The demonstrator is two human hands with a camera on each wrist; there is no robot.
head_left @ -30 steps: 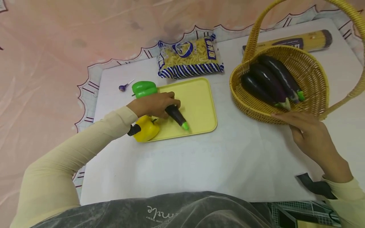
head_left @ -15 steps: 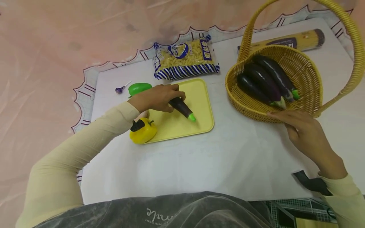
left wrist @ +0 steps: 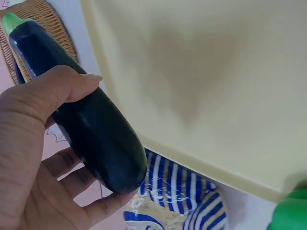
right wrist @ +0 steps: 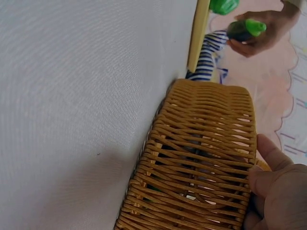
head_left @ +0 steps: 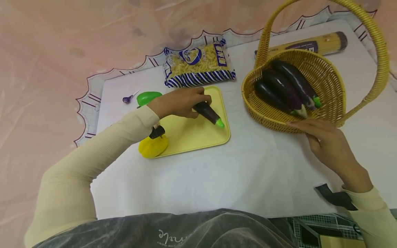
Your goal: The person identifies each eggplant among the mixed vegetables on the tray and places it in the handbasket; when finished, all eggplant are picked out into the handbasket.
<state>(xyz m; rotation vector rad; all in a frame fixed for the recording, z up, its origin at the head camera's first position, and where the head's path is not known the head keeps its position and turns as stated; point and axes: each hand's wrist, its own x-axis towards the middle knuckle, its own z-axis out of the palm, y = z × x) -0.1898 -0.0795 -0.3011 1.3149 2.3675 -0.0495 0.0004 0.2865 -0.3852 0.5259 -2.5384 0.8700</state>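
Observation:
My left hand [head_left: 185,102] holds a dark eggplant [left wrist: 103,129] with a green stem end, thumb on one side and fingers on the other. In the left wrist view, the eggplant is raised above the yellow tray [left wrist: 192,86]. Several eggplants [head_left: 286,84] lie together inside a wicker basket [head_left: 263,115] on the right. At the basket's near rim my right hand [head_left: 330,146] pinches the edge, with the thumb near the outer wall in the right wrist view. A green bell pepper [head_left: 148,98] and a yellow bell pepper [head_left: 153,147] sit at the tray's left side, partly behind the left arm.
Behind the tray lies a bag of pasta [head_left: 200,63]. A long spaghetti pack [head_left: 325,43] rests behind the basket, whose tall handle [head_left: 379,51] arches up. A lollipop [head_left: 127,99] is on the white table [head_left: 198,182] at the left.
My left hand has lifted the eggplant off the tray and carried it right, toward the basket. My right hand stays at the basket rim. The head view has shifted slightly.

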